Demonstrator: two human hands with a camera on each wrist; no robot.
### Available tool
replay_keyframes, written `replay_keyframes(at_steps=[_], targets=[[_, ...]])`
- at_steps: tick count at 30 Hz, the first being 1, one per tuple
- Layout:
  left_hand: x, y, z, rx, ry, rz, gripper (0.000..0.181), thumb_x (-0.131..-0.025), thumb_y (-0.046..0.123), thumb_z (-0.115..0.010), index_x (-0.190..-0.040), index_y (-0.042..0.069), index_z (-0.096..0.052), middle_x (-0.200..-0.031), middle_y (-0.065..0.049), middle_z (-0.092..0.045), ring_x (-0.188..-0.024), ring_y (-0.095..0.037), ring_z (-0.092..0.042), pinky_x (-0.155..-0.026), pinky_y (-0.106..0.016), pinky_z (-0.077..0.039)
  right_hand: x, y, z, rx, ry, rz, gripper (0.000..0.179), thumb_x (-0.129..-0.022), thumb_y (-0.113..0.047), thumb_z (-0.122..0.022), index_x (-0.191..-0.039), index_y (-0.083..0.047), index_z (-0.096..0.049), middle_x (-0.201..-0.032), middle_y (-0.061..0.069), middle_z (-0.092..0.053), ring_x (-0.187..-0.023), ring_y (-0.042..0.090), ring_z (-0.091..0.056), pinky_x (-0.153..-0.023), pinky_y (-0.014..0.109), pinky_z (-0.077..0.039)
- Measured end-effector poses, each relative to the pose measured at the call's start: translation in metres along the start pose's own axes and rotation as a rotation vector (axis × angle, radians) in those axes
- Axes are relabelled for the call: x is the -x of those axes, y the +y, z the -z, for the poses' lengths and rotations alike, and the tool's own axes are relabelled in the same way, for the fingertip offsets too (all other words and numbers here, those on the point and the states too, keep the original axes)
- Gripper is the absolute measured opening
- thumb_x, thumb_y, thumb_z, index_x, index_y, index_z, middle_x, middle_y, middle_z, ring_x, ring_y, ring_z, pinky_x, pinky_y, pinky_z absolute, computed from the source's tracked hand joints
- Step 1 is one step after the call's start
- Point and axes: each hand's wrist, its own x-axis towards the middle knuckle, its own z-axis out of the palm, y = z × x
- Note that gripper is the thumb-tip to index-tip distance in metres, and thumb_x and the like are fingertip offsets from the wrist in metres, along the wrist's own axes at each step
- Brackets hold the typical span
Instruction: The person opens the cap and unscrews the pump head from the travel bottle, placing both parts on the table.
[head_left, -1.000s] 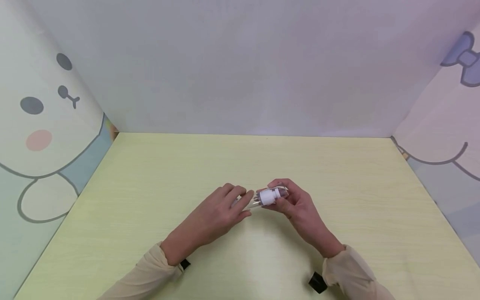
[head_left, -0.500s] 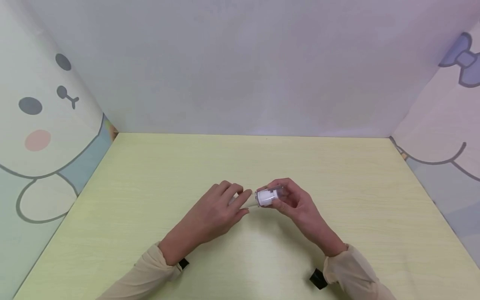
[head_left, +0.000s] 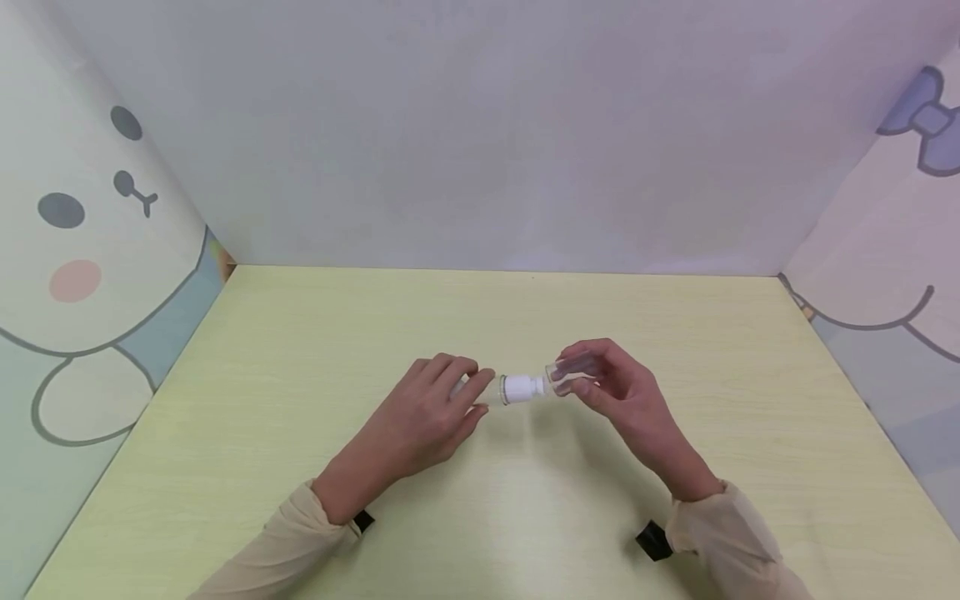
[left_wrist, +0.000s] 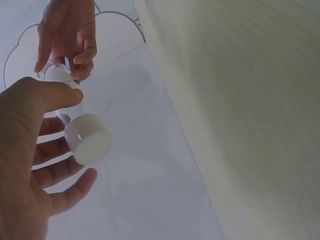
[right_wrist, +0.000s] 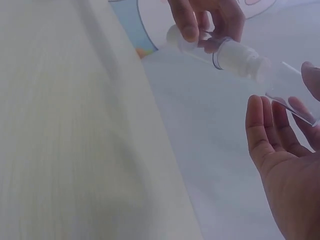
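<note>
Pointing a gripped white-and-clear cylindrical bottle [head_left: 517,389] at the pale table's [head_left: 720,333] right edge, left hand [head_left: 427,414] faces clear tubular cap [right_wrist: 289,84] held by right hand [head_left: 628,398]

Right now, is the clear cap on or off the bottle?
Off: the right hand holds the clear cap beyond the exposed white collar of the bottle.

Reaches in from near left with left arm [head_left: 277,542] and from near right with right arm [head_left: 727,537], both sleeved and angled toward the middle. Holds left hand [head_left: 420,412] back upward, gripping with left thumb [left_wrist: 57,95] and curled left fingers [left_wrist: 57,171]. Holds right hand [head_left: 630,400] palm toward the left, pinching between right thumb [right_wrist: 313,81] on the near side and right fingers [right_wrist: 257,125] on the far side. Has both hands near each other but apart.
</note>
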Motion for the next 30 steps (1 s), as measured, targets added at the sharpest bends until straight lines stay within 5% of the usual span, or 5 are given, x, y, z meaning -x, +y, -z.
replay_keyframes(at_steps=[5,10,13,20,30], targets=[[0.001,-0.001,-0.001,0.016,0.002,0.007,0.046,-0.085,0.025,-0.086,-0.123,0.009,-0.067,-0.111,-0.006,-0.069,-0.098,-0.023,-0.066,-0.079,-0.037,-0.060,-0.005,0.001,0.008,0.203,0.012,0.013,0.032,-0.098,-0.001,-0.070,-0.128,-0.009,-0.061,-0.117,0.012,-0.067,-0.101,0.012,-0.069,-0.089,0.023,-0.060],[0.004,0.000,-0.001,0.047,-0.003,0.021,0.046,-0.086,0.027,-0.086,-0.123,0.009,-0.065,-0.110,-0.006,-0.068,-0.096,-0.023,-0.065,-0.078,-0.036,-0.059,-0.008,0.007,0.011,0.597,-0.006,0.095,0.035,-0.090,-0.010,-0.083,-0.120,-0.014,-0.064,-0.108,-0.002,-0.068,-0.095,0.005,-0.065,-0.086,0.025,-0.059],[0.006,0.000,-0.001,0.071,-0.001,0.026,0.046,-0.086,0.027,-0.086,-0.122,0.009,-0.064,-0.109,-0.006,-0.066,-0.093,-0.023,-0.063,-0.075,-0.035,-0.057,-0.009,0.009,0.012,0.744,-0.028,0.122,0.035,-0.088,-0.012,-0.085,-0.117,-0.013,-0.065,-0.110,-0.006,-0.066,-0.095,0.004,-0.061,-0.084,0.028,-0.058],[0.010,-0.001,-0.004,0.115,-0.010,0.046,0.042,-0.088,0.028,-0.083,-0.120,0.008,-0.064,-0.108,-0.005,-0.065,-0.088,-0.020,-0.060,-0.071,-0.031,-0.053,-0.014,0.017,0.017,0.886,-0.063,0.065,0.029,-0.090,-0.017,-0.083,-0.112,-0.014,-0.066,-0.111,-0.003,-0.067,-0.097,0.013,-0.062,-0.082,0.034,-0.056],[0.017,-0.003,-0.008,0.310,0.010,0.128,0.042,-0.089,0.024,-0.083,-0.122,0.006,-0.063,-0.114,-0.004,-0.064,-0.097,-0.018,-0.061,-0.078,-0.028,-0.055,-0.016,0.030,0.027,0.955,-0.116,-0.046,0.028,-0.090,-0.016,-0.082,-0.111,-0.012,-0.064,-0.106,0.001,-0.067,-0.097,0.017,-0.063,-0.085,0.039,-0.056]])
